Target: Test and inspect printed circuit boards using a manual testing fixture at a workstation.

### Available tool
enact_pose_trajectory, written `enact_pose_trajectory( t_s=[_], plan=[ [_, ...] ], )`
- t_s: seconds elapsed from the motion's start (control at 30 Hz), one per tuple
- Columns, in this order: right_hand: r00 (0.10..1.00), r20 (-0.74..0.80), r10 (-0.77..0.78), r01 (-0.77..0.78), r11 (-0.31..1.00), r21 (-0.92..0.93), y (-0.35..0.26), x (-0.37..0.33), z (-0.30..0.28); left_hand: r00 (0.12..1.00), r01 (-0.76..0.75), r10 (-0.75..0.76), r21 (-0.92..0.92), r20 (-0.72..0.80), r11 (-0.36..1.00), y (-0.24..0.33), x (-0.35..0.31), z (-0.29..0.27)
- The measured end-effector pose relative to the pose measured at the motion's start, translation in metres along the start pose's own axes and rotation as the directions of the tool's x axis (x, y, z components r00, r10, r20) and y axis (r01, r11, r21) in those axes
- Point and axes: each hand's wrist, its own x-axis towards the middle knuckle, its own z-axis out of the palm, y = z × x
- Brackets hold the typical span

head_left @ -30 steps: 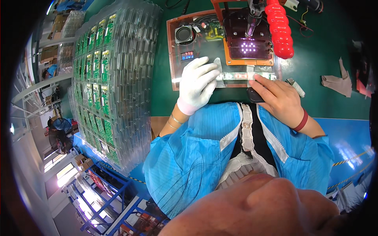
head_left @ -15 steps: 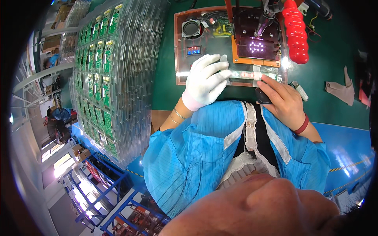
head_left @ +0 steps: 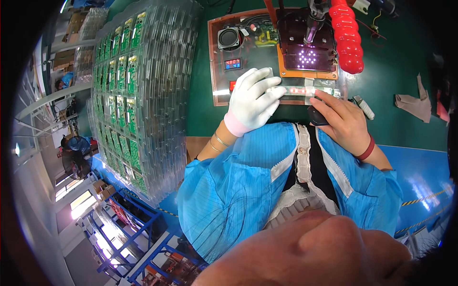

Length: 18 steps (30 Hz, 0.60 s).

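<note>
My left hand [head_left: 253, 101], in a white glove with a pink cuff, lies over the front edge of a clear-topped test fixture [head_left: 219, 86]. Its fingers are stretched out and slightly apart, their tips at the left end of a narrow strip [head_left: 299, 90] with small red-lit spots. Whether they press on it I cannot tell. My bare right hand [head_left: 344, 119] is also open, fingers extended to the strip's right end, by a whitish tape piece [head_left: 309, 86]. A dark rounded thing [head_left: 317, 116] shows beside its thumb side; its kind is unclear.
Behind the strip, a dark panel [head_left: 296, 38] on an orange frame shows lit dots. A red segmented hose [head_left: 346, 38] hangs at its right. Stacked clear trays [head_left: 167, 95] with green circuit boards [head_left: 130, 114] stand left. Cloth scraps [head_left: 415, 102] lie on the green mat at right.
My left fingertips have shifted slightly right along the strip, covering more of its left end. The right hand stays nearly in place. The digits on the fixture's small display have changed.
</note>
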Motion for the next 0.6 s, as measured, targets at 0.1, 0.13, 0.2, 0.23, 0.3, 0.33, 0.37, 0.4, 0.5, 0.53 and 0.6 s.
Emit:
enact_pose_trajectory(
  t_s=[0.1,0.13,0.2,0.23,0.3,0.33,0.37,0.4,0.5,0.53,0.6],
  plan=[
    [1.000,-0.010,0.009,-0.009,1.000,0.016,0.0001,-0.0002,0.0006,1.000,-0.002,0.002,0.012,0.005,1.000,0.0003,0.0006,-0.0001],
    [1.000,-0.016,0.009,-0.009,1.000,0.016,0.0000,-0.0002,0.0010,1.000,-0.001,0.001,0.015,0.002,1.000,0.0004,0.0000,-0.0002],
    [1.000,-0.027,0.015,-0.015,1.000,0.020,0.0000,-0.0001,0.0017,1.000,-0.004,0.004,0.010,0.001,1.000,-0.0006,-0.0012,0.0001],
    [1.000,-0.028,0.012,-0.012,1.000,0.024,-0.0001,0.0001,0.0021,1.000,-0.002,0.002,0.006,0.001,1.000,-0.0012,-0.0020,0.0003],
    [1.000,-0.027,0.012,-0.011,1.000,0.028,0.0001,0.0006,0.0023,1.000,-0.003,0.003,0.008,-0.008,1.000,-0.0020,-0.0038,0.0005],
    [1.000,-0.020,0.005,-0.004,0.999,0.040,0.0005,0.0006,0.0019,1.000,0.002,-0.002,0.005,-0.009,1.000,-0.0021,-0.0047,0.0005],
    [1.000,-0.010,-0.003,0.003,0.999,0.047,0.0012,0.0006,0.0010,1.000,0.006,-0.006,0.000,-0.013,1.000,-0.0020,-0.0056,0.0004],
    [1.000,-0.003,-0.004,0.004,0.998,0.059,0.0019,0.0006,0.0005,1.000,0.020,-0.020,0.004,-0.022,1.000,-0.0018,-0.0063,0.0002],
    [1.000,-0.009,-0.006,0.007,0.998,0.065,0.0024,0.0001,0.0002,0.998,0.048,-0.048,-0.002,-0.041,0.999,-0.0013,-0.0068,-0.0003],
    [1.000,-0.016,-0.006,0.007,0.998,0.064,0.0025,-0.0002,0.0004,0.998,0.048,-0.048,-0.007,-0.041,0.999,-0.0009,-0.0066,-0.0005],
    [1.000,-0.027,-0.009,0.011,0.998,0.063,0.0027,-0.0007,0.0011,0.998,0.043,-0.043,-0.009,-0.037,0.999,-0.0003,-0.0060,-0.0011]
  ],
)
